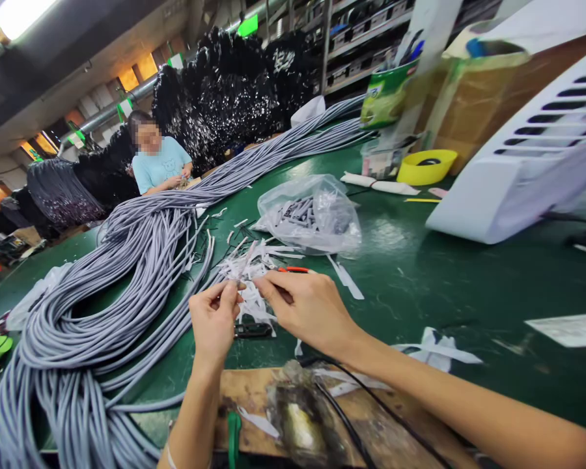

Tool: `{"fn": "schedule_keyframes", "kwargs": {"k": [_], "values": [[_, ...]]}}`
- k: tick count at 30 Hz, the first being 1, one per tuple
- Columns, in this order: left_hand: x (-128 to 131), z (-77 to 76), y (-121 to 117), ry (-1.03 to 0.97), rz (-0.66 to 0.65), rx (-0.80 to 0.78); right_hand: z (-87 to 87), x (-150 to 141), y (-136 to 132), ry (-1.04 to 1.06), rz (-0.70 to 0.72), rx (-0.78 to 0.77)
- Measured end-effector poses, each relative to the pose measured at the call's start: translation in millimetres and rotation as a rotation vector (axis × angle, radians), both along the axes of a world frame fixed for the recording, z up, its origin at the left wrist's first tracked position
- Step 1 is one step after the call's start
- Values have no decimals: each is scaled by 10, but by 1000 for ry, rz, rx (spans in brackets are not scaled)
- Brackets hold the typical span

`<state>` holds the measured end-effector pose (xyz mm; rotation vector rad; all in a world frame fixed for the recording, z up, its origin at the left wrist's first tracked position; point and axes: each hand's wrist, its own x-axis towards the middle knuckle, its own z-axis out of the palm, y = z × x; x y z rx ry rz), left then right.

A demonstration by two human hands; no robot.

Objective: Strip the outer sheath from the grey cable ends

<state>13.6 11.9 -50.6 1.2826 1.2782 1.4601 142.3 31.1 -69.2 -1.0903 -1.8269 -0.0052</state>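
My left hand (215, 320) is closed in a pinch, and a short bit of what looks like a grey cable's end shows at its fingertips. Just right of it my right hand (310, 306) is also pinched, its fingertips close to that end; whatever is between them is too small to make out. Under and beyond the fingers lies a heap of white strips (254, 299). A red-handled tool (293, 269) shows partly behind my right hand. Beside my left hand lies a small black tool (254, 330). A large bundle of grey cables (73, 319) sweeps along the left.
A clear plastic bag (339, 221) of short grey pieces sits past my hands. To the right are yellow tape (427, 167), a green container (388, 98) and a white slotted casing (498, 189). Nearest me is a wooden board (251, 391) with black cords. A person (161, 163) works across the table.
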Motion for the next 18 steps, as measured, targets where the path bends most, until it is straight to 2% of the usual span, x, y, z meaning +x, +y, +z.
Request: {"fn": "schedule_keyframes", "kwargs": {"k": [4,10,18], "values": [[8,16,-17,-8,-29,10,9,-1,-5,52,46,-43],[10,9,-16,-5,-2,19,28,-17,-40,121,134,-93],[77,25,-60,60,-1,57,26,-15,-5,255,253,-238]]}}
